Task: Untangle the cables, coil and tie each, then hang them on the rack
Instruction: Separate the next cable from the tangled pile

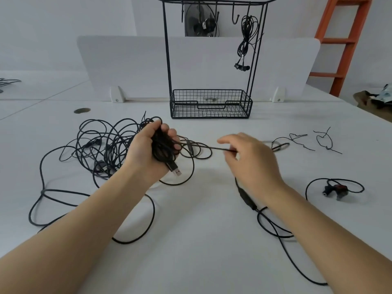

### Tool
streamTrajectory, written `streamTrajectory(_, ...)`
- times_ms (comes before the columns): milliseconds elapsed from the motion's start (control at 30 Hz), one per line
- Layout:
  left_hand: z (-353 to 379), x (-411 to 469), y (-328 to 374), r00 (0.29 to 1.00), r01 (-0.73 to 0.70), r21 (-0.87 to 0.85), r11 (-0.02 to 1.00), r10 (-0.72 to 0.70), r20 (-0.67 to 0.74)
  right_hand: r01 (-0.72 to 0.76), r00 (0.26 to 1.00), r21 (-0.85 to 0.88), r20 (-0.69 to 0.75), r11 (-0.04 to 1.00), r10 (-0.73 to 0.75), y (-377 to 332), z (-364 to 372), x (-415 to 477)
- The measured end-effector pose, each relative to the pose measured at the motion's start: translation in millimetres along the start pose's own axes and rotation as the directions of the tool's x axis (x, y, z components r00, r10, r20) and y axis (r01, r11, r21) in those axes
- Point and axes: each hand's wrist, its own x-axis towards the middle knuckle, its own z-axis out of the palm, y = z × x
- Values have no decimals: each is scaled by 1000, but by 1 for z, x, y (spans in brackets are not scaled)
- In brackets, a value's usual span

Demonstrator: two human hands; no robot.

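While the left hand (148, 149) grips a coiled cable bundle (163, 145) above the tabletop (201, 230), its USB plug (177, 171) poking out below the palm, the right hand (250, 160) pinches a strand (214, 147) running taut from that bundle; loose cables (101, 143) lie tangled to the left; one earphone coil (247, 39) hangs from a hook on the rack (167, 60) behind.

Black cables (99, 145), black wire rack (212, 107), white table (201, 251), orange ladder (347, 43).
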Motion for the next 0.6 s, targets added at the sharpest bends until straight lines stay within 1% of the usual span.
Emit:
streamTrajectory(67,0,0,2,1000,-23,34,999,22,16,-85,991,-23,-104,996,82,11,-4,5)
streamTrajectory(133,1,-1,2,1000,-24,60,998,23,13,-133,980,-27,-153,991,128,18,-6,7)
streamTrajectory(200,2,-4,4,1000,-26,76,997,26,10,-127,975,-29,-189,991,120,20,-7,8)
streamTrajectory(233,3,-5,5,999,-36,59,998,35,12,-99,975,-27,-200,995,92,19,-7,8)
streamTrajectory(267,2,-6,6,999,-49,22,999,49,14,-78,978,13,-196,997,79,16,-7,7)
streamTrajectory(300,3,-6,8,998,-58,-32,998,59,16,-94,981,108,-156,990,111,14,-7,6)
streamTrajectory(333,3,-5,9,998,-57,-90,994,59,19,-145,983,240,-79,960,168,11,-7,7)
streamTrajectory(400,3,-5,13,998,-26,-151,988,33,46,-289,955,493,86,820,285,9,-9,10)
streamTrajectory(433,3,-5,14,998,-8,-138,990,18,68,-346,933,565,126,749,336,9,-10,11)
streamTrajectory(467,3,-6,16,996,2,-103,995,7,87,-377,916,609,131,698,380,10,-12,12)
streamTrajectory(500,3,-6,16,995,5,-48,999,0,98,-374,909,618,96,692,405,11,-13,13)
streamTrajectory(533,3,-6,16,995,2,30,1000,-5,101,-341,914,589,28,732,404,12,-14,13)
streamTrajectory(600,3,-6,12,995,-34,251,967,10,98,-230,946,448,-106,864,306,13,-14,12)
